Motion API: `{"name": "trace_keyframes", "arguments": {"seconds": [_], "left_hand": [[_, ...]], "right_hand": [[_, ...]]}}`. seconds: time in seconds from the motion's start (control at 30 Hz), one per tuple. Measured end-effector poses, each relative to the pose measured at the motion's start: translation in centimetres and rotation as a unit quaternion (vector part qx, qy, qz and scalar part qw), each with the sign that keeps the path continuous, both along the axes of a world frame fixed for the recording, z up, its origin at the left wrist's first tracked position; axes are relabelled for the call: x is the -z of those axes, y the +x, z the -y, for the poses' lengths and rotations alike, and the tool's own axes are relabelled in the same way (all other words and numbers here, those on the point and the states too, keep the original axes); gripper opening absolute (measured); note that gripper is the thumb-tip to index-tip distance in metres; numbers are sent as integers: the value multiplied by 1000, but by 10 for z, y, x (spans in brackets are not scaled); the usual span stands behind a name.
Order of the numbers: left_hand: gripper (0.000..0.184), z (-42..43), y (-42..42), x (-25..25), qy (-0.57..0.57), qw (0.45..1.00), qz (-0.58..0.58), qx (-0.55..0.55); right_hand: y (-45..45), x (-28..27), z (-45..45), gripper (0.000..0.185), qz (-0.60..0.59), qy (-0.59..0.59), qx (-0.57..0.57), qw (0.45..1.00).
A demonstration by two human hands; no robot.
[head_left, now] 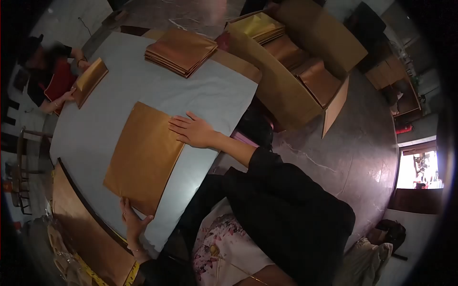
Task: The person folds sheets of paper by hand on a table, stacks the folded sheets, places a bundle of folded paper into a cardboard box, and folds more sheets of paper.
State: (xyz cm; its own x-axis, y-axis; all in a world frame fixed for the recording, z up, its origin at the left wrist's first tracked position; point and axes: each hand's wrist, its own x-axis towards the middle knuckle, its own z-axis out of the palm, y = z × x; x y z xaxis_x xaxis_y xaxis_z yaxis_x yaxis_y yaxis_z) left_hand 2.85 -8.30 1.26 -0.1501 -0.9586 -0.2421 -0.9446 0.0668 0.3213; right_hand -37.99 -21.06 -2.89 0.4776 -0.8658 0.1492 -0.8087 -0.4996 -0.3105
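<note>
A flat, shiny gold-brown folded sheet [143,155] lies on the cloth-covered table in front of me; its exact material I cannot tell. My right hand [193,131] rests flat on its upper right edge, fingers stretched out. At the near lower corner, my left hand [133,220] touches the edge with its fingertips, the thumb spread away from the fingers. Farther back on the table stands a stack of similar copper-coloured sheets [181,50].
A pale grey cloth [95,138] covers the table. Right of it, an open cardboard box [281,90] holds more gold and copper sheets. Across at the left, another person [52,81] holds a similar folded piece [90,83]. A brown board [86,219] lies along the near left side.
</note>
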Motion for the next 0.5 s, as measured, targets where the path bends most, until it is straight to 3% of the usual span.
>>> {"name": "trace_keyframes", "arguments": {"seconds": [0.4, 0.5], "left_hand": [[123, -2, -3, -3, 2, 1000, 7, -7], [124, -1, 13, 20, -23, 999, -40, 4]], "right_hand": [[0, -4, -1, 51, 1, -21, -5, 1000], [1, -8, 0, 54, -34, 28, -4, 999]]}}
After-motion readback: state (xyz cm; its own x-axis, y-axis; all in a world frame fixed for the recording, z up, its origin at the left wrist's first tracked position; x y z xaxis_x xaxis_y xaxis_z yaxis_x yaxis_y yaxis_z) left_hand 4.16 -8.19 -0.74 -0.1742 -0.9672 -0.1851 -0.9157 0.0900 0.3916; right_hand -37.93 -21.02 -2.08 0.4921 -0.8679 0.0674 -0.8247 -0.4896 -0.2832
